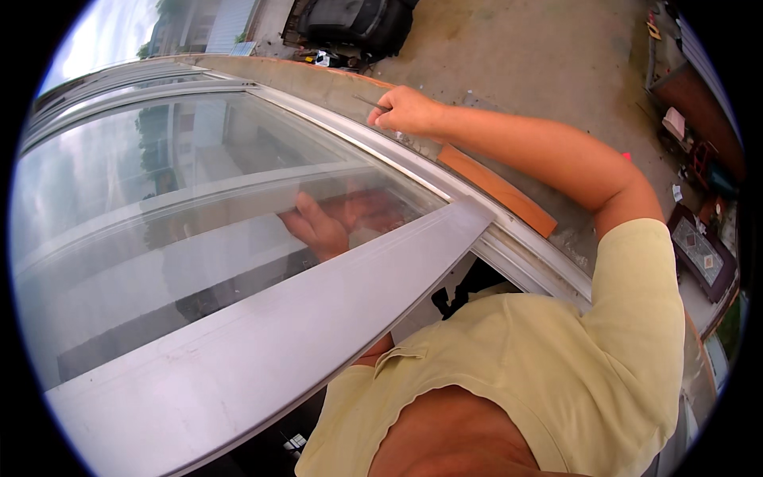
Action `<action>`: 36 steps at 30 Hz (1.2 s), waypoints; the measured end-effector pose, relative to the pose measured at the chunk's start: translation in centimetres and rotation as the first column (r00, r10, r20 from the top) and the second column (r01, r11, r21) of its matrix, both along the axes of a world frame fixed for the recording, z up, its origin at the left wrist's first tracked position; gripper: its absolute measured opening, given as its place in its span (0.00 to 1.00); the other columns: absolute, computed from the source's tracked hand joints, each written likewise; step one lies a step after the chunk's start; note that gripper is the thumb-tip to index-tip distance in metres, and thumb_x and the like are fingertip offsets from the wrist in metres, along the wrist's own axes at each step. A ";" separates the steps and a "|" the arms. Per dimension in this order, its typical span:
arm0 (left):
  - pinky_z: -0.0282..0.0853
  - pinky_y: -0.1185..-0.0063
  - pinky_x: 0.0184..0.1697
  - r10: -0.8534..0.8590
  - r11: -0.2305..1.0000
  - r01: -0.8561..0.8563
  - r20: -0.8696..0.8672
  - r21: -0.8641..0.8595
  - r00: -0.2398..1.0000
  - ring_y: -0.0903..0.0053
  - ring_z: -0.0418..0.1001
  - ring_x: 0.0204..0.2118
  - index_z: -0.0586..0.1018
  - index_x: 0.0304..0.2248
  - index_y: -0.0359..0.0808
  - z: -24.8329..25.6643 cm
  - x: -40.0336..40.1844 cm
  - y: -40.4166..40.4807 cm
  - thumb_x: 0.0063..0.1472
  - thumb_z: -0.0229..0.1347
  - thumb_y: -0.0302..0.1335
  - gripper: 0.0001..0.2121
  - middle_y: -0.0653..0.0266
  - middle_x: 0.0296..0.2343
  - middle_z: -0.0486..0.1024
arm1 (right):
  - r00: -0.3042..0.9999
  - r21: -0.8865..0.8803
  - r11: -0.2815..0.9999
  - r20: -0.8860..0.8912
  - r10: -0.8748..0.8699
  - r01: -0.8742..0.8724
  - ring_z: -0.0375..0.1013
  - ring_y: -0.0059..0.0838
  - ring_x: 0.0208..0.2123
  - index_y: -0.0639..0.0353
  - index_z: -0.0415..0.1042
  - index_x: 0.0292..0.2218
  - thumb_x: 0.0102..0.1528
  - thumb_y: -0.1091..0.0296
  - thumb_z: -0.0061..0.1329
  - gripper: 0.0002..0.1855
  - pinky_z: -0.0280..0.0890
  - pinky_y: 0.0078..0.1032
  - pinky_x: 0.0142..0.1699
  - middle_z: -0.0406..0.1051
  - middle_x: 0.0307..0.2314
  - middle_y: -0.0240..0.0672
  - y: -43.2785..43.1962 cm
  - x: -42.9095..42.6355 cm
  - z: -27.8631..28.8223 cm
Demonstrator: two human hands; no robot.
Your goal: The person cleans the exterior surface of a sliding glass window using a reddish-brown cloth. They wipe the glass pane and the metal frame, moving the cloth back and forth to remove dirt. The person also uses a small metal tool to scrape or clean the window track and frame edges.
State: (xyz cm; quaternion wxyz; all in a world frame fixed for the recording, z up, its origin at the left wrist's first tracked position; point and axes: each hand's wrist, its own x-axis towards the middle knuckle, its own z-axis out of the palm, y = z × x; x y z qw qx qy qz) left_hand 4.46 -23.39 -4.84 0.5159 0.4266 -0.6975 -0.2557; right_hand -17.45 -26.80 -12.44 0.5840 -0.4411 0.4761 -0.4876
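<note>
My right hand [408, 111] reaches outside over the window's lower frame track [357, 134]. Its fingers are closed around a thin, dark rod-like tool [363, 101], whose handle end is hidden in the fist. Behind the glass pane [197, 179] of a sliding window sash, my left hand [322, 229] shows with its thumb raised. Reflections blur its fingers, so whether it grips anything is unclear. The wide pale metal stile [286, 316] of the sash crosses in front of my chest, and my left forearm passes behind it.
Outside the track runs a ledge [286, 74], with an orange-brown strip [498, 189] lying along it. Far below is a concrete yard [506, 59] with a dark covered vehicle [357, 21]. A door panel with a patterned inset [703, 253] and scattered items lie at the right.
</note>
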 end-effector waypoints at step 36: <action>0.65 0.75 0.28 -0.367 0.914 0.383 0.128 -0.137 0.921 0.72 0.65 0.23 0.70 0.38 0.34 5.8 2.8 4.1 0.54 0.61 0.35 0.18 0.66 0.20 0.65 | 0.528 -0.583 0.585 -0.290 -0.798 0.564 0.65 0.13 0.24 0.65 0.76 0.33 0.49 0.54 0.62 0.21 0.60 0.16 0.28 0.70 0.23 0.24 20.9 5.3 23.9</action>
